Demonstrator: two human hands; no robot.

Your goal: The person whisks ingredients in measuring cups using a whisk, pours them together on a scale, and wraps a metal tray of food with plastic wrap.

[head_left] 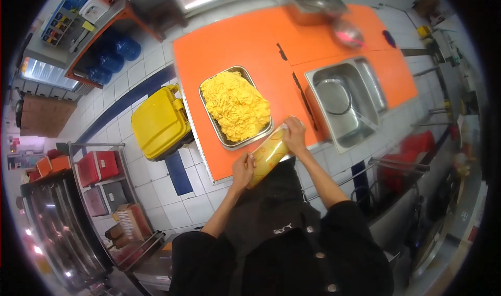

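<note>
A shiny yellow-green patterned sheet or bag (269, 157) is stretched between my two hands at the near edge of the orange table. My left hand (243, 170) is closed on its lower left end, and my right hand (295, 135) grips its upper right end. What the sheet is exactly, I cannot make out. Just beyond it, a rectangular metal tray (233, 145) stands on the table, heaped with a lumpy yellow mass (236, 105). Neither hand touches the yellow mass.
The orange table (209, 45) spreads ahead, with a metal sink (342, 108) at its right and a metal bowl (347, 34) behind that. A deep metal pan (315, 3) stands at the far edge. Left of the table is a yellow lidded bin (159, 122).
</note>
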